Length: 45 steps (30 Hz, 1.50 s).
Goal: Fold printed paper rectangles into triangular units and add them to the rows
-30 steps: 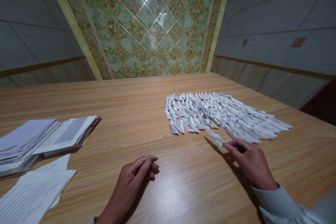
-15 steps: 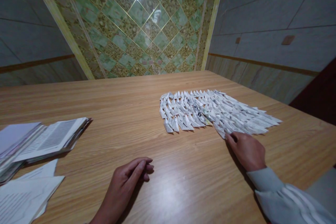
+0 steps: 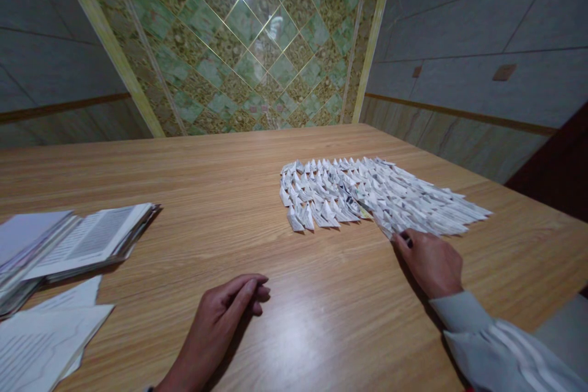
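Note:
Folded paper boats (image 3: 328,187) made from printed pages stand in close rows on the right half of the wooden table (image 3: 193,190). My right hand (image 3: 432,260) is at the near edge of these rows. Its thumb and fingers pinch the near end of one paper boat (image 3: 384,226), and that boat's tip is partly covered by the fingers. My left hand (image 3: 232,306) rests on the table in front of me, apart from the boats. Its fingers are curled together with the thumb against them, and nothing shows in them.
At the left lies an open book (image 3: 103,236) with a stack of pages. Loose printed sheets (image 3: 50,337) lie nearer to me, below the book. A tiled wall (image 3: 257,43) stands behind the table's far edge, and a grey wall (image 3: 468,18) runs along the right.
My right hand has shifted very slightly up and left, still at the same paper boat. My left hand has stayed almost in place.

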Available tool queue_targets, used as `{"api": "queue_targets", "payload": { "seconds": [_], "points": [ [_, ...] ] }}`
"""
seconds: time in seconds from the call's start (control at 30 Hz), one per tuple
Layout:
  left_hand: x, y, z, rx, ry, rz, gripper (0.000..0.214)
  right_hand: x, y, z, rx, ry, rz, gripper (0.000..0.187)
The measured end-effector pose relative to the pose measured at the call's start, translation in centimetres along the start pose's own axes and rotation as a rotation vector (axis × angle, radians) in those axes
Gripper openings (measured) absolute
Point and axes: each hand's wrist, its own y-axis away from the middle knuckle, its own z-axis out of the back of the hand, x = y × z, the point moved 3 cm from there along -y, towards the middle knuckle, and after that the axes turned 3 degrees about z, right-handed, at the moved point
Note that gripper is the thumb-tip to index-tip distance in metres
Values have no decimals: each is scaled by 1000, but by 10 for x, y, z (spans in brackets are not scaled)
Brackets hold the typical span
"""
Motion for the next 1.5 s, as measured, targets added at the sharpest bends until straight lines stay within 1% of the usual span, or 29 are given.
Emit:
{"api": "queue_targets", "payload": {
  "seconds": [0.13,0.23,0.3,0.37,0.4,0.43,0.53,0.63,0.7,0.77,0.8,0.87,0.9,0.93,1.03,1.1,1.13,1.2,1.3,1.37,1.5],
  "points": [
    [-1,1,-1,6,13,-1,40,-2,1,-1,-52,-2,12,34],
    [-1,1,-1,2,19,-1,40,-3,3,0,-128,-21,43,28],
    [-1,2,-1,-5,30,-5,39,1,7,4,-193,-99,107,26],
    [-2,2,-1,-13,45,-13,38,13,12,10,-249,-253,220,24],
    [-2,2,-2,-17,50,-20,37,22,16,14,-266,-346,286,23],
    [-2,2,-2,-23,55,-26,36,34,20,18,-252,-433,366,23],
    [-6,3,-5,-36,63,-47,35,83,36,29,-121,-606,608,21],
    [-14,6,-5,-68,8,-87,33,134,56,33,-7,-684,808,16],
    [-23,8,1,-99,-122,-158,29,160,67,28,38,-722,906,15],
    [-30,6,15,-127,-321,-242,27,175,74,19,83,-776,979,15],
    [-33,3,27,-138,-430,-279,28,178,76,14,112,-799,1013,16],
    [-36,-9,61,-143,-652,-280,33,180,77,6,143,-847,1048,18],
    [-36,-17,82,-158,-768,-232,37,178,76,3,149,-872,1045,18],
    [-34,-26,106,-196,-890,-156,42,177,75,1,152,-895,1045,18],
    [-28,-47,177,-329,-1001,4,49,174,74,1,134,-934,1069,19],
    [-18,-54,210,-390,-1066,127,50,174,75,2,126,-933,1095,20],
    [-12,-56,222,-406,-1097,189,50,174,75,2,123,-932,1105,20],
    [1,-55,234,-413,-1151,300,49,175,76,3,111,-938,1119,20],
    [15,-51,236,-384,-1203,382,47,175,77,5,84,-947,1135,19],
    [18,-48,234,-374,-1222,399,47,175,77,7,82,-939,1151,19],
    [15,-45,235,-395,-1230,426,48,177,77,7,100,-919,1179,21]
  ]
}}
